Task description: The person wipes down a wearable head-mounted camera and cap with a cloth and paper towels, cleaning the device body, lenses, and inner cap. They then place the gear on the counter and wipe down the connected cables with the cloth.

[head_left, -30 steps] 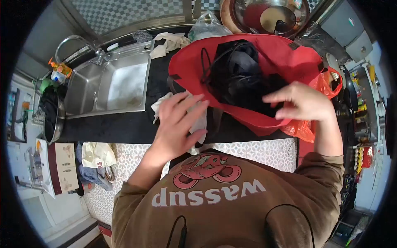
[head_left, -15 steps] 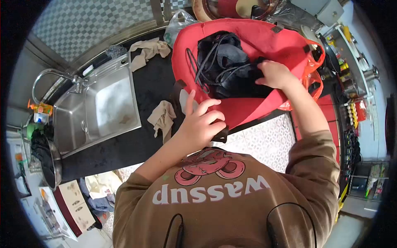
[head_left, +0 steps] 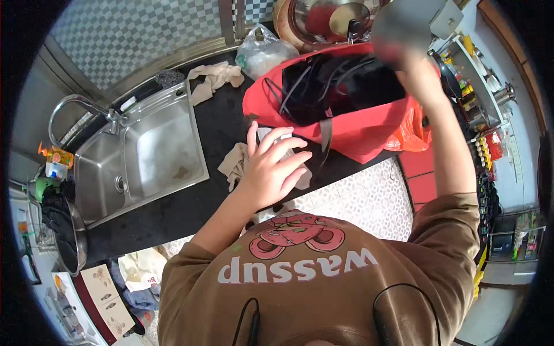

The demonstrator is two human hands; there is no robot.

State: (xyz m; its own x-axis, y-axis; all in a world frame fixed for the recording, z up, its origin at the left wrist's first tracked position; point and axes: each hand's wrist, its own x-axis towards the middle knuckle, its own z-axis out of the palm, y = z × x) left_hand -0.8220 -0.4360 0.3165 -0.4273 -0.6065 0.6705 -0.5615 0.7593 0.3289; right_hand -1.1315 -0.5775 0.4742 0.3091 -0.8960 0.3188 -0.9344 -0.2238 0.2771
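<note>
My left hand (head_left: 271, 164) hovers over the counter's front edge with its fingers spread. It holds nothing and is beside the near left side of a large red bag (head_left: 369, 130). Black fabric things with dark cords (head_left: 346, 81) fill the bag's opening. At the bag's far right rim is my right hand (head_left: 421, 78), raised with the arm stretched forward. A grey blurred patch covers its fingers, so whatever they grip is hidden. Partly behind my left hand lies a beige cloth (head_left: 235, 166). A dark strap (head_left: 326, 132) hangs down the bag's near side.
A double steel sink (head_left: 161, 153) with a curved tap (head_left: 81, 98) is set in the black counter (head_left: 216, 124) on the left. Another beige cloth (head_left: 216, 79) and a clear plastic bag (head_left: 262, 55) lie farther back. An orange-red plastic bag (head_left: 412, 130) sits at the right.
My right hand has come out of the red bag and moved up to its far right rim. My left hand has let go of the near rim. The bag's near side now stands higher.
</note>
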